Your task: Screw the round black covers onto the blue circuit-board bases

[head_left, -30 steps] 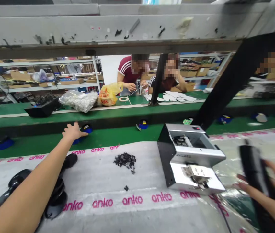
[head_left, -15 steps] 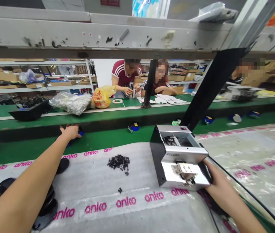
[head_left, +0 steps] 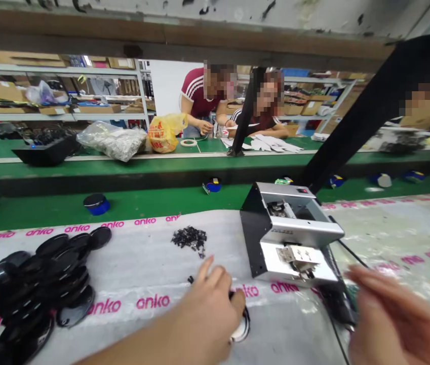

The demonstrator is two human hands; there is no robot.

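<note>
My left hand is low in the middle, thumb and fingers closed around a round, black-rimmed disc with a pale inside. My wrist and fingers cover much of that disc. At the lower right, my right hand is blurred, with its fingers stretched out and no object seen in it. It is just right of a silver and black machine with an open top. Glossy black discs lie heaped on the left. Small black parts form a pile beyond my left hand.
A printed plastic sheet covers the near surface. Behind it runs a green belt carrying a black-topped blue cylinder and other blue pieces. A dark slanted post rises behind the machine. Co-workers sit or stand across the bench.
My left hand has left the blue cylinder on the belt and come nearer, now with a disc. My right hand has let go of the machine's side and drawn away. The view has tilted down.
</note>
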